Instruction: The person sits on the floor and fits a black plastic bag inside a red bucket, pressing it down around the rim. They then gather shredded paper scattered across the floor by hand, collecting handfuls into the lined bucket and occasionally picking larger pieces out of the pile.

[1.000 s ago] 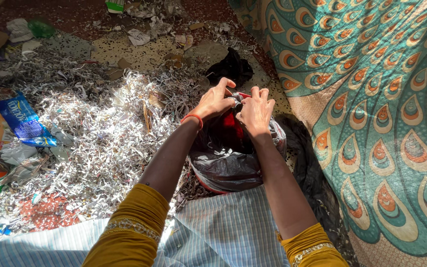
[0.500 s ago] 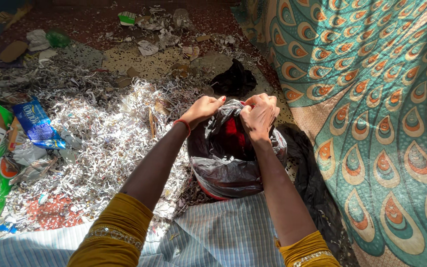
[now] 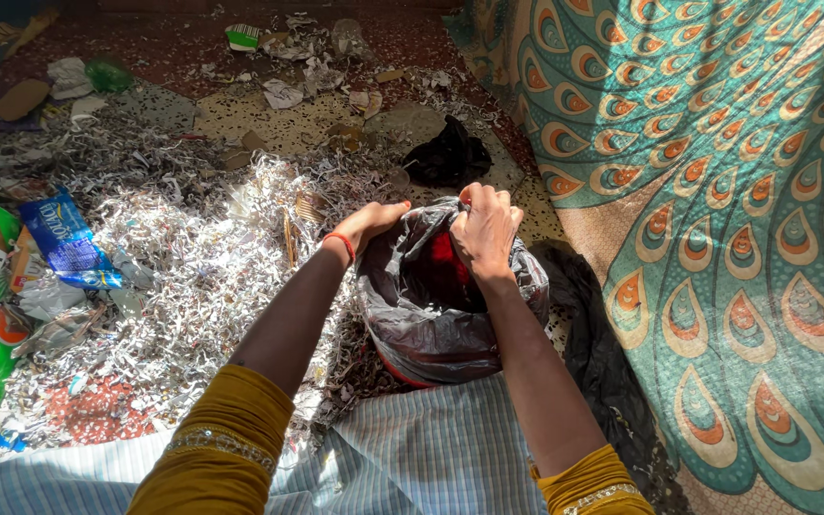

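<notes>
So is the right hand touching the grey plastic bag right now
Touching. The head view shows the right hand with its fingers curled over the gathered top edge of the grey plastic bag, no gap between them.

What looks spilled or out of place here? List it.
Shredded paper is strewn in a loose heap across the floor, left of the black plastic bag that both hands grip at its mouth. Crumpled wrappers and scraps litter the far floor, and a blue packet lies among the shreds.
</notes>
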`<control>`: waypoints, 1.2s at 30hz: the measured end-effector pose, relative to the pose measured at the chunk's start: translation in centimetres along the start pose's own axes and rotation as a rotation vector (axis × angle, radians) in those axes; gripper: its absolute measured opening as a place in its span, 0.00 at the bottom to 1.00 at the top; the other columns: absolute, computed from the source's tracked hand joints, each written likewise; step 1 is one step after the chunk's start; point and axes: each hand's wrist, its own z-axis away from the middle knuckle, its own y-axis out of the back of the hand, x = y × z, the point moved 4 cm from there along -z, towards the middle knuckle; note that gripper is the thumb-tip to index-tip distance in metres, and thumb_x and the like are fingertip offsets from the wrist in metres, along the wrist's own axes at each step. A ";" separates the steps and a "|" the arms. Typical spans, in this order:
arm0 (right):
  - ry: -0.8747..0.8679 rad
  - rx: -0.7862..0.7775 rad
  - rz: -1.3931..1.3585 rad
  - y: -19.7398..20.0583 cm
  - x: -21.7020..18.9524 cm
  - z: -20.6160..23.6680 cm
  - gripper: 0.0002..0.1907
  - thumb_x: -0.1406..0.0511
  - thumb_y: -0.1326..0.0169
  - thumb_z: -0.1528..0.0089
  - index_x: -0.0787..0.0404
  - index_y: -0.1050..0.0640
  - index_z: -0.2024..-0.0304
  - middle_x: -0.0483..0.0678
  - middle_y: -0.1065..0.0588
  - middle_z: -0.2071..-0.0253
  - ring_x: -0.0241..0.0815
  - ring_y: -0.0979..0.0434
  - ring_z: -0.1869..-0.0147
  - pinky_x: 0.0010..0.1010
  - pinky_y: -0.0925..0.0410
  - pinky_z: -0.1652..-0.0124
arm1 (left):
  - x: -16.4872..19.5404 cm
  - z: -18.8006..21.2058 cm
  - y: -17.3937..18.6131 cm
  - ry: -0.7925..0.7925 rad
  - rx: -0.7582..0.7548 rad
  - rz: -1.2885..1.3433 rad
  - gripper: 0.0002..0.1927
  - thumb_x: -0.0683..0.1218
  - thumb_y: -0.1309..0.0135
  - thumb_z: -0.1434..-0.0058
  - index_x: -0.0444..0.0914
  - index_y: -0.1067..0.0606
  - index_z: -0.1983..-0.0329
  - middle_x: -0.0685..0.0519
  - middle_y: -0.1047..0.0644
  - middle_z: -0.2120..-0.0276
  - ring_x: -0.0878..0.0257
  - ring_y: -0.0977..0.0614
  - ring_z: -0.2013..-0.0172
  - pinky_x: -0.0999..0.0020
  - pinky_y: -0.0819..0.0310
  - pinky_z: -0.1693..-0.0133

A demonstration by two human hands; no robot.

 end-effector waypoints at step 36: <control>-0.019 -0.058 -0.038 -0.2 -0.1 0.0 0.12 0.68 0.49 0.46 0.59 0.22 0.60 0.50 0.23 0.58 0.54 0.28 0.48 0.49 0.38 0.51 | 0.8 -0.2 3.4 -0.266 0.529 -0.607 0.13 0.52 0.42 0.38 0.38 0.24 0.65 0.43 0.18 0.64 0.48 0.17 0.59 0.53 0.25 0.55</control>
